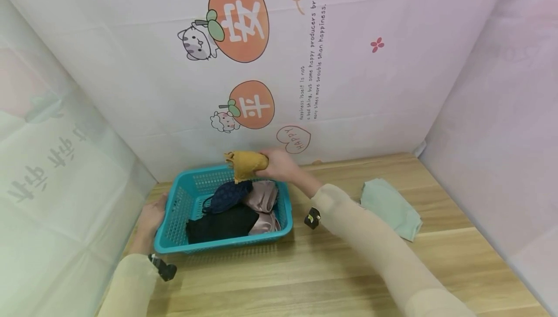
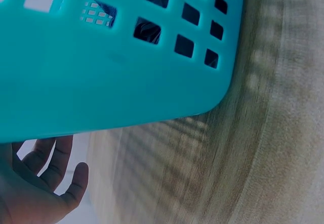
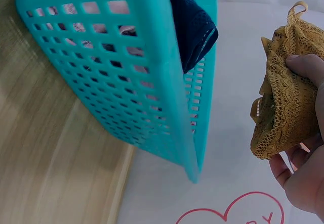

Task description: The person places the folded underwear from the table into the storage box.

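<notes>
My right hand (image 1: 281,164) grips a folded mustard lace bra (image 1: 247,163) above the back right of a teal plastic basket (image 1: 220,247). In the right wrist view, the thumb presses on the lace bra (image 3: 288,100), with fingers beneath it. At the basket's left end, my left hand (image 1: 151,217) touches the outside, its fingers loosely bent in the left wrist view; the rim hides some fingertips. Inside the basket lie a navy bra (image 1: 228,197), a black garment (image 1: 222,224) and shiny pink satin bra cups (image 1: 263,196).
A pale green folded cloth (image 1: 390,208) lies on the wooden table (image 1: 270,283) to the right of the basket. A white printed sheet (image 1: 348,89) hangs behind, close to the basket's back edge. More white sheeting (image 1: 48,162) stands along the left and right sides.
</notes>
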Demonstrator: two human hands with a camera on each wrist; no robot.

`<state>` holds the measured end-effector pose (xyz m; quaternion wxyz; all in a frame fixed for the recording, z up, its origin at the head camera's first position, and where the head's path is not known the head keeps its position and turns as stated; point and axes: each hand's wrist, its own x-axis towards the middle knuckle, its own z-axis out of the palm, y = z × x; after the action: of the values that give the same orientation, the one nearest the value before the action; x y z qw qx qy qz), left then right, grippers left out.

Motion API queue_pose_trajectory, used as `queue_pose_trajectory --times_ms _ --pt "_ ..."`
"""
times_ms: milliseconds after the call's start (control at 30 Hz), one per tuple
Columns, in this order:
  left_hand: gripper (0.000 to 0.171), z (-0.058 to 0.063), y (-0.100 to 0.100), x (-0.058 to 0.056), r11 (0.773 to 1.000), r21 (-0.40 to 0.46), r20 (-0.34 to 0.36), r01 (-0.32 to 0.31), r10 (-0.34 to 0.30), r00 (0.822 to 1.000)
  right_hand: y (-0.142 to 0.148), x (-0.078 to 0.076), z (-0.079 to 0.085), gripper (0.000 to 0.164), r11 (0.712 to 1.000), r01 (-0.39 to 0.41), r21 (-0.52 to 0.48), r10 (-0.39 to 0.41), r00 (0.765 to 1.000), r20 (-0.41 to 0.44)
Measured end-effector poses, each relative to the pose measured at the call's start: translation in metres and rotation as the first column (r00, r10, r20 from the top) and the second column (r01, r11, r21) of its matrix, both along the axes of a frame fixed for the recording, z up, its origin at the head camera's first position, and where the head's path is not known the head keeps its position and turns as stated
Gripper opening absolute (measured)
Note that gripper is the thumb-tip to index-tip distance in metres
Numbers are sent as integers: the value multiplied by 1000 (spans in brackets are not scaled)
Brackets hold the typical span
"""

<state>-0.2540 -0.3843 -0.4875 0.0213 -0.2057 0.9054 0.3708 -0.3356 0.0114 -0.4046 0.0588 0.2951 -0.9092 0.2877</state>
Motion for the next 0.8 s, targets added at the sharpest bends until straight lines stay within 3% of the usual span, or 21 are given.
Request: queue_pose_trajectory --times_ms 400,800 --pt "93 0 -1 0 1000 -20 0 17 -17 1000 -27 -3 8 34 999 -40 37 42 998 -51" --pt "92 -1 -1 -3 1000 14 8 -4 4 1000 -47 -4 14 33 995 -72 74 78 994 -83"
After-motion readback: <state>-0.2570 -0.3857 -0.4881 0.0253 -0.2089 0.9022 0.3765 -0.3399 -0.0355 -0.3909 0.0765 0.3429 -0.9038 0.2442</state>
